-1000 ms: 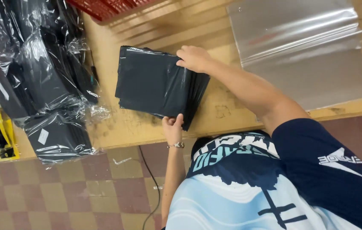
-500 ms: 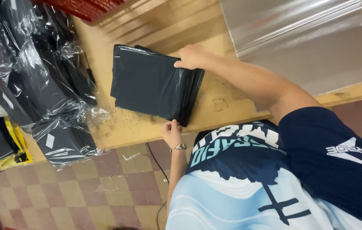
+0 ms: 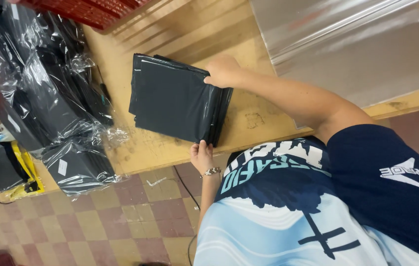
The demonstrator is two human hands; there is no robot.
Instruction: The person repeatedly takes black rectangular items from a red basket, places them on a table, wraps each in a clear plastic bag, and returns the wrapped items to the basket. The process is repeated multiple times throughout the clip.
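Since a second ago your left hand (image 3: 202, 156) dropped to the stack (image 3: 175, 98) corner; keep both hands' fingers gripping it, right hand (image 3: 223, 72) steadying.

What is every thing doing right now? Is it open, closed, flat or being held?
stack of black bags: folded flat, piled on the wooden table, held at two edges.
left hand: closed, pinching the stack's near corner.
right hand: curled over the stack's far edge.
clear plastic bag: lying flat, untouched.
wrapped black bundles: sealed in clear wrap, heaped together.
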